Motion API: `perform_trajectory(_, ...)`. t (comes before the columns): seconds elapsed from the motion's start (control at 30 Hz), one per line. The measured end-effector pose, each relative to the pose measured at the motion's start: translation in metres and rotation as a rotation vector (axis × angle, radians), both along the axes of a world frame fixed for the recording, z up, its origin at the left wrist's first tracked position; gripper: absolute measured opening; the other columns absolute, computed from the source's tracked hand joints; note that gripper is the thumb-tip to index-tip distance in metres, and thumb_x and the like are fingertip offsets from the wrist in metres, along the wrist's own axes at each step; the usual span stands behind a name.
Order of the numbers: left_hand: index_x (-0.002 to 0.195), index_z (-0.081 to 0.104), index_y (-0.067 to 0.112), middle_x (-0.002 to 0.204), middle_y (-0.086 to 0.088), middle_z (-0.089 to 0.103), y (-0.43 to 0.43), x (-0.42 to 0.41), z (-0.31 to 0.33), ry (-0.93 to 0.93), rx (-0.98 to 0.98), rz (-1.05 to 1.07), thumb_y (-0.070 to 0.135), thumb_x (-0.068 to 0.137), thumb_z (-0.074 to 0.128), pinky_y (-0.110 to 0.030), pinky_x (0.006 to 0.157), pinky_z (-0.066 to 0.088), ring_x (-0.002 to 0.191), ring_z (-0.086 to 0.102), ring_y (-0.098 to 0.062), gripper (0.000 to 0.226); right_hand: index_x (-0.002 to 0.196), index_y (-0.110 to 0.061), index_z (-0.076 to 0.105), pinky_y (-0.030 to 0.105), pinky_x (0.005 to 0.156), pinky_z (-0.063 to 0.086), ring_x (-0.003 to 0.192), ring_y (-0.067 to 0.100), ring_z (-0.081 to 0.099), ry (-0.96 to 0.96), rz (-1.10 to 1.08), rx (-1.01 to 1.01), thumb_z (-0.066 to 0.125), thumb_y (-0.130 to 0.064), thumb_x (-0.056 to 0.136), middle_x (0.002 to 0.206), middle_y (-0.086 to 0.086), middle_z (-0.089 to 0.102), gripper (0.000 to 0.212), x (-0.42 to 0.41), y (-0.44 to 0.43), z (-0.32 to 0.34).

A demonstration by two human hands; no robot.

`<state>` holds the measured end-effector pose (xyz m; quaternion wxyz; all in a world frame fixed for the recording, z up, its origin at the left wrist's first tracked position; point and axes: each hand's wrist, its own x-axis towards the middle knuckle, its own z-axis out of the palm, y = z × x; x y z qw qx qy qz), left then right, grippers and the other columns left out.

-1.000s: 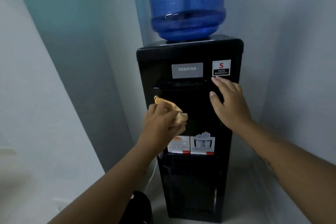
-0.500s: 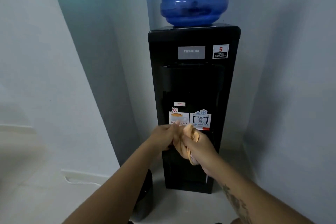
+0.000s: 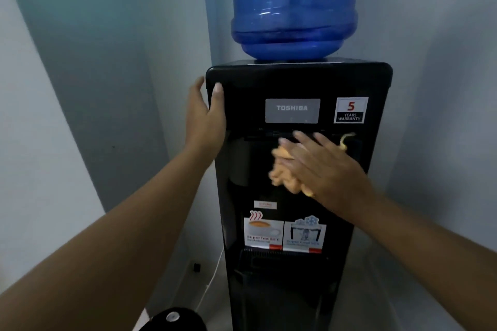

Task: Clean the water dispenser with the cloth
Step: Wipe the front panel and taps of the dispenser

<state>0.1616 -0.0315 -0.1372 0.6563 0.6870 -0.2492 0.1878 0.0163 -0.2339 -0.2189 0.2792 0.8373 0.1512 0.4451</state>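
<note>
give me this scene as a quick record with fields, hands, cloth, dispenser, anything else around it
water dispenser: black, upright, stands in a wall corner
blue bottle: sits upside down on top of the dispenser
left hand: holds the dispenser's upper left corner, thumb on the front, fingers round the side
right hand: flat, straight fingers press the cloth on the front recess
cloth: orange, bunched, under the right palm
warranty sticker: upper right of the front
white cable: runs down left of the base
</note>
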Motion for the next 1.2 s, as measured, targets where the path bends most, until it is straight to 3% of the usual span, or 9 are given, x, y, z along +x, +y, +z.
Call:
perform_trajectory(0.13,0.14,0.051,0.025,0.14,0.007,0.051,-0.013,0.025,0.035,-0.162,0.112,0.037,0.041,0.106,0.031,-0.016,0.104,0.033,0.131,0.045,-0.009,0.043,0.136,-0.01,0.047,0.049,0.116,0.028,0.142,0.032,0.036,-0.111,-0.058,0.185,0.051,-0.027,0.099,0.15,0.015,0.042,0.042,-0.006,-0.01,-0.018)
perform_trajectory(0.27,0.117,0.066,0.026,0.101,0.01,0.062,-0.011,0.035,0.042,-0.208,0.223,0.158,0.043,0.106,0.027,-0.008,0.066,0.035,0.091,0.056,-0.004,0.043,0.136,-0.012,0.053,0.047,0.113,0.034,0.134,0.032,0.047,-0.16,0.036,0.318,0.048,-0.027,0.096,0.144,0.014,0.051,0.043,0.039,0.05,-0.001)
perform_trajectory(0.5,0.121,0.062,0.025,0.107,0.007,0.059,-0.009,0.032,0.051,-0.227,0.307,0.143,0.042,0.107,0.027,-0.008,0.066,0.033,0.095,0.052,-0.008,0.042,0.143,-0.015,0.047,0.045,0.116,0.031,0.144,0.029,0.031,0.012,0.045,-0.116,0.047,-0.005,0.099,0.156,0.007,0.034,0.045,0.026,0.015,-0.028)
perform_trajectory(0.7,0.14,0.046,0.023,0.125,0.002,0.054,0.006,0.022,0.053,-0.16,0.479,0.06,0.037,0.107,0.028,-0.014,0.079,0.036,0.11,0.049,-0.011,0.04,0.135,-0.014,0.054,0.048,0.114,0.027,0.143,0.031,0.032,0.226,-0.073,-0.069,0.037,0.0,0.095,0.151,0.008,0.042,0.045,-0.039,-0.036,-0.08)
perform_trajectory(0.83,0.149,0.035,0.022,0.146,-0.004,0.044,0.028,-0.002,0.022,-0.128,0.426,0.102,0.031,0.101,0.048,-0.032,0.109,0.039,0.13,0.045,-0.017,0.05,0.135,-0.024,0.049,0.05,0.108,0.041,0.136,0.025,0.044,0.518,-0.048,0.479,0.049,-0.011,0.091,0.142,0.007,0.053,0.046,-0.062,-0.005,-0.077)
perform_trajectory(0.93,0.14,0.044,0.016,0.139,-0.007,0.043,0.047,-0.04,-0.021,-0.038,0.495,0.201,0.037,0.097,0.055,-0.039,0.108,0.04,0.126,0.046,-0.024,0.049,0.129,-0.019,0.06,0.04,0.115,0.032,0.145,0.016,0.026,0.659,-0.07,0.775,0.055,-0.001,0.092,0.152,-0.001,0.039,0.041,-0.075,0.019,-0.066)
perform_trajectory(1.0,0.13,0.052,0.011,0.128,-0.009,0.051,0.054,-0.07,-0.04,-0.039,0.609,0.189,0.038,0.096,0.059,-0.036,0.102,0.041,0.12,0.049,-0.025,0.044,0.111,-0.02,0.069,0.026,0.102,0.039,0.14,0.013,0.027,0.697,-0.051,0.899,0.055,-0.004,0.092,0.146,-0.01,0.04,0.029,-0.08,0.033,-0.054)
perform_trajectory(1.1,0.116,0.065,0.012,0.11,-0.002,0.06,0.064,-0.121,-0.047,0.024,0.858,-0.13,0.046,0.093,0.062,-0.033,0.09,0.044,0.105,0.056,-0.019,0.041,0.105,-0.016,0.072,0.014,0.075,0.037,0.108,0.016,0.052,0.804,-0.06,1.033,0.054,-0.003,0.092,0.106,-0.011,0.052,0.026,-0.098,0.057,-0.023)
perform_trajectory(1.2,0.126,0.063,0.025,0.12,0.008,0.06,0.069,-0.166,-0.05,0.105,1.11,-0.455,0.051,0.085,0.069,-0.031,0.094,0.044,0.113,0.055,-0.014,0.049,0.086,-0.03,0.068,0.022,0.069,0.044,0.082,0.011,0.062,0.756,0.03,1.186,0.069,-0.015,0.087,0.081,-0.01,0.062,0.015,-0.117,0.08,0.013)
